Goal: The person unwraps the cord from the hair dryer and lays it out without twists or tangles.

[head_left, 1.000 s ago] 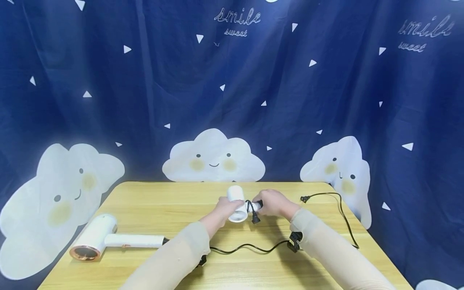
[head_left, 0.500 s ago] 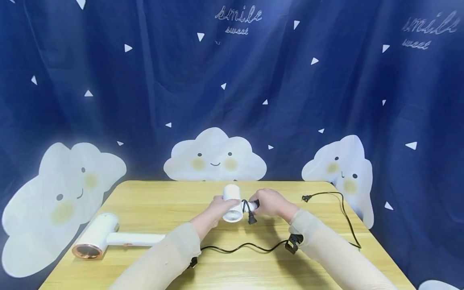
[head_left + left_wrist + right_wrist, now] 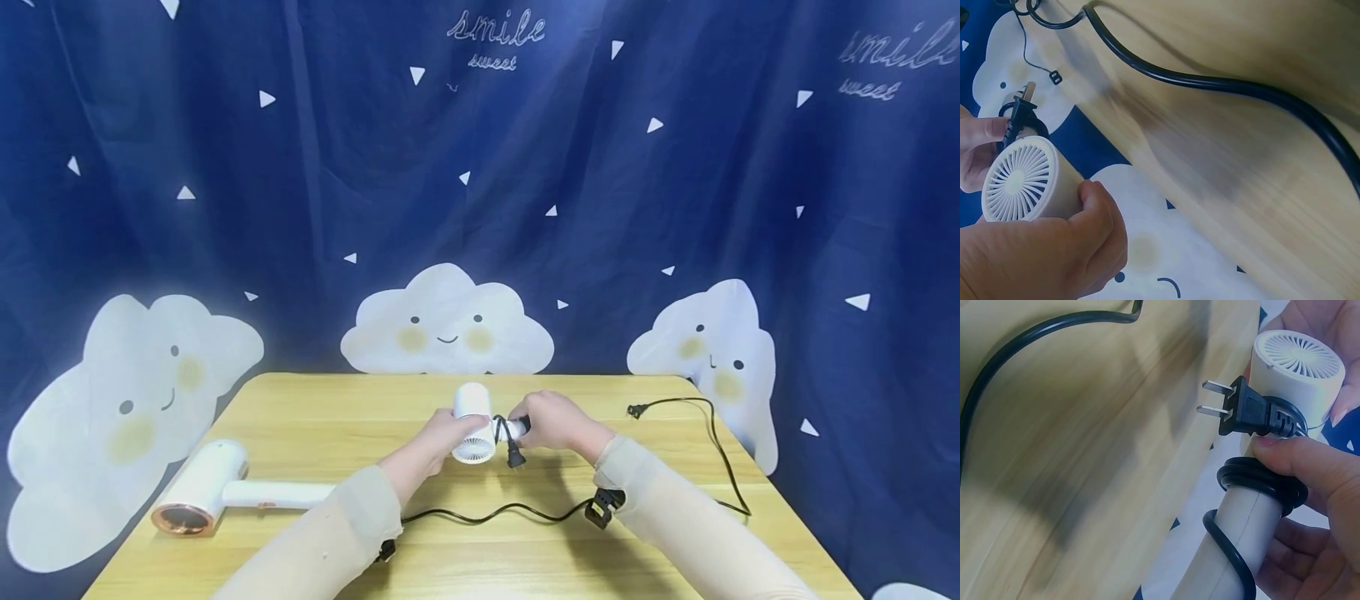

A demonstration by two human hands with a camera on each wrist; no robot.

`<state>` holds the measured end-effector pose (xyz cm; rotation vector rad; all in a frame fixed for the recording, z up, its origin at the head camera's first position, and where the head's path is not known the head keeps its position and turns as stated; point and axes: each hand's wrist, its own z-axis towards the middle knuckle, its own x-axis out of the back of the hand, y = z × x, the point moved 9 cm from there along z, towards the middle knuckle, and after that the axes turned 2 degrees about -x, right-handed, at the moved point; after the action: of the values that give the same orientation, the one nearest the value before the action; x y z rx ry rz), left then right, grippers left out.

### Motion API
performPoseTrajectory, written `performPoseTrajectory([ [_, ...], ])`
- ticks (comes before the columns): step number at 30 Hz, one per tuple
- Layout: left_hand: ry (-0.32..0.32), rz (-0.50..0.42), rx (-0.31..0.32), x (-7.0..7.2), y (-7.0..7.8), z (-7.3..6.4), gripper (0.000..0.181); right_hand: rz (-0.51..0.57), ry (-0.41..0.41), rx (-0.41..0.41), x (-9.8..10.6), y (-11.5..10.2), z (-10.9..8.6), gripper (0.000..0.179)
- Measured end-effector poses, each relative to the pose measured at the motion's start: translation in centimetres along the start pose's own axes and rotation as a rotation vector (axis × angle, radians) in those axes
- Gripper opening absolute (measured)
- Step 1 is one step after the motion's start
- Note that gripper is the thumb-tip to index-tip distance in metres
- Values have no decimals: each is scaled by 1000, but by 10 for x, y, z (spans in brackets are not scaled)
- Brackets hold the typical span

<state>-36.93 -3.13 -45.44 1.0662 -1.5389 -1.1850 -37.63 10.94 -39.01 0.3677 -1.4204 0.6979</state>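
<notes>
A small white hair dryer (image 3: 471,402) is held between both hands over the far middle of the table. My left hand (image 3: 438,437) grips its barrel, thumb across the front, beside the slotted grille (image 3: 1017,181). From the other side, my right hand (image 3: 557,421) holds the handle (image 3: 1229,540), its thumb close to the black two-pin plug (image 3: 1241,412). Black cord (image 3: 1260,481) is wound in tight loops round that handle. In the head view the plug dangles below the handle, and part of the handle is hidden by the right hand.
A larger white hair dryer (image 3: 210,475) with a copper-coloured ring lies at the table's left. Its black cord (image 3: 480,521) snakes across the wooden table (image 3: 315,417) beneath both forearms, ending in a plug (image 3: 636,411) at the back right. A dark blue curtain (image 3: 480,167) hangs behind.
Both hands have shifted a little to the left with the small hair dryer, and its grille has come to face the camera more. The larger hair dryer stays where it lies.
</notes>
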Motion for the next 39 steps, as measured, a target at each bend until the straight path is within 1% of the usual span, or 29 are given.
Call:
performPoseTrajectory([
  [3,-5,2,12,1,0,-2,53,-2,1,-1,1,-2,0,24],
  [8,5,5,45,4,-3,-5,56,-10,-6,-12,0,-4,2,25],
  [12,11,-6,53,6,-4,-4,57,-19,-5,-14,0,-6,3,25],
  [17,15,-40,47,8,-5,-2,58,-24,10,-6,3,-11,3,25],
  [22,11,-74,35,10,-5,-4,57,-7,17,3,5,-15,3,18],
  [27,7,-100,24,10,-4,-9,56,-14,19,2,3,-17,2,23],
  [29,14,-106,22,11,-5,-10,56,-17,26,6,2,-17,3,26],
  [32,24,-117,23,13,-5,-11,56,-20,39,14,1,-18,3,27],
  [35,30,-126,25,14,-7,-10,56,-17,49,6,0,-16,2,24],
  [39,46,-137,30,16,-8,-10,56,-17,59,-12,-2,-15,2,16],
])
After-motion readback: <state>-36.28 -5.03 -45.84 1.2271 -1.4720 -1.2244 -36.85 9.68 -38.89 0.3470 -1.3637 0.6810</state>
